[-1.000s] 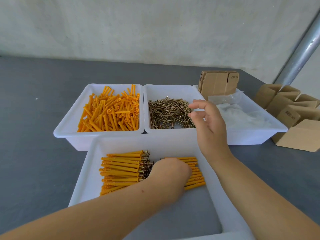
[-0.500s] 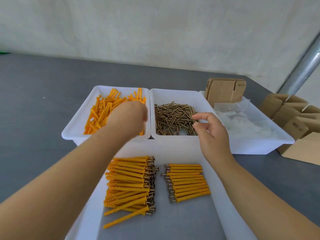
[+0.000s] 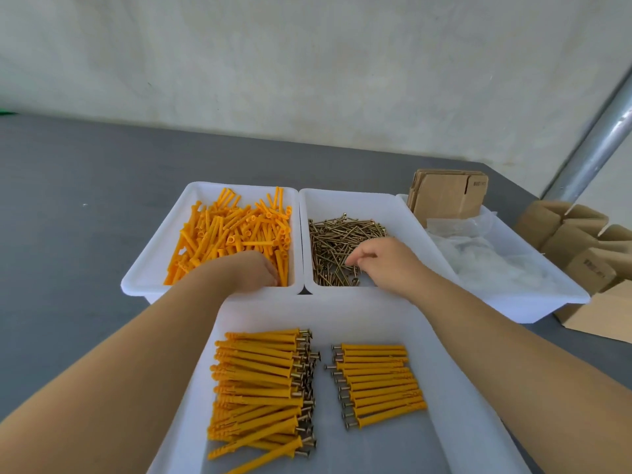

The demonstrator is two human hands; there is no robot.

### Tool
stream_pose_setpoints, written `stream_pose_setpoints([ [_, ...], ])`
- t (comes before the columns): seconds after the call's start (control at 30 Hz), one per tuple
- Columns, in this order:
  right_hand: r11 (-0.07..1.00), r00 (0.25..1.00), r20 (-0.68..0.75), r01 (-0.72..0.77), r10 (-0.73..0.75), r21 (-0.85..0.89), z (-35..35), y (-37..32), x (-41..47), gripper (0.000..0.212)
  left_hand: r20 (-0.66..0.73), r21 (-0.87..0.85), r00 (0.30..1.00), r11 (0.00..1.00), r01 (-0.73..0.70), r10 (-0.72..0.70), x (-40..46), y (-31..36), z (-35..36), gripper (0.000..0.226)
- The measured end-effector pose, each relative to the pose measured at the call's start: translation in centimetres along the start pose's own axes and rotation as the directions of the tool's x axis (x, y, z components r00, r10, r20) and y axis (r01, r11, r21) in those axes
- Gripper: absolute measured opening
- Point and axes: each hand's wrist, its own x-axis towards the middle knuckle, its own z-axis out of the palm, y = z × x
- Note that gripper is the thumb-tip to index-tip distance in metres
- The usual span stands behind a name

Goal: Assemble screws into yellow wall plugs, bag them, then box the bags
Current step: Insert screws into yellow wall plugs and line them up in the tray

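My left hand (image 3: 251, 271) reaches into the white tray (image 3: 150, 278) of loose yellow wall plugs (image 3: 232, 230). Its fingers curl down among the plugs at the near right corner, and the back of the hand hides their tips. My right hand (image 3: 386, 261) is in the middle tray (image 3: 345, 196), thumb and fingertips pinched on a screw in the brass screw pile (image 3: 338, 237). The near tray (image 3: 342, 313) holds a heap of plugs with screws in them (image 3: 260, 381) and a neat row of the same (image 3: 376, 381).
A third white tray (image 3: 533, 302) at the right holds clear plastic bags (image 3: 485, 254), with flattened cardboard (image 3: 448, 196) leaning at its back. Folded cardboard boxes (image 3: 588, 254) stand at the far right. A metal pole (image 3: 595, 148) rises behind them. Grey table surrounds the trays.
My left hand left the near tray, crossed to the plug tray and dropped into the plugs. My right hand moved from above the screw tray's edge down into the screws.
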Motion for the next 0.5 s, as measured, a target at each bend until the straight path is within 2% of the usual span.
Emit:
stream_pose_setpoints([
  [0.1, 0.992, 0.957, 0.282, -0.04, 0.072, -0.118, 0.8, -1.6, 1.9, 0.03, -0.038, 0.002, 0.999, 1.0, 0.002, -0.002, 0.6, -0.4, 0.4, 0.03],
  [0.17, 0.972, 0.915, 0.387, -0.023, 0.115, -0.234, 1.6, -2.5, 2.6, 0.029, -0.105, -0.017, 0.994, 1.0, 0.008, -0.01, 1.0, -0.7, 0.7, 0.027],
  [0.27, 0.951, 0.918, 0.369, -0.025, 0.143, -0.308, 2.1, -3.2, 3.3, 0.036, -0.184, -0.019, 0.983, 0.999, 0.026, -0.029, 1.4, -1.2, 1.0, 0.016],
  [0.33, 0.942, 0.924, 0.352, -0.026, 0.15, -0.333, 2.3, -3.3, 3.4, 0.036, -0.308, -0.042, 0.951, 0.999, 0.025, -0.037, 1.3, -1.4, 1.1, 0.012],
  [0.4, 0.95, 0.937, 0.31, -0.059, 0.159, -0.307, 2.5, -2.9, 3.3, 0.033, -0.468, -0.092, 0.882, 0.996, 0.01, -0.052, 0.9, -1.8, 1.1, 0.005],
  [0.5, 0.986, 0.989, 0.092, -0.102, 0.114, -0.133, 2.7, -2.0, 3.1, 0.019, -0.626, -0.21, 0.776, 0.975, -0.07, -0.079, 0.6, -2.3, 1.3, 0.021],
])
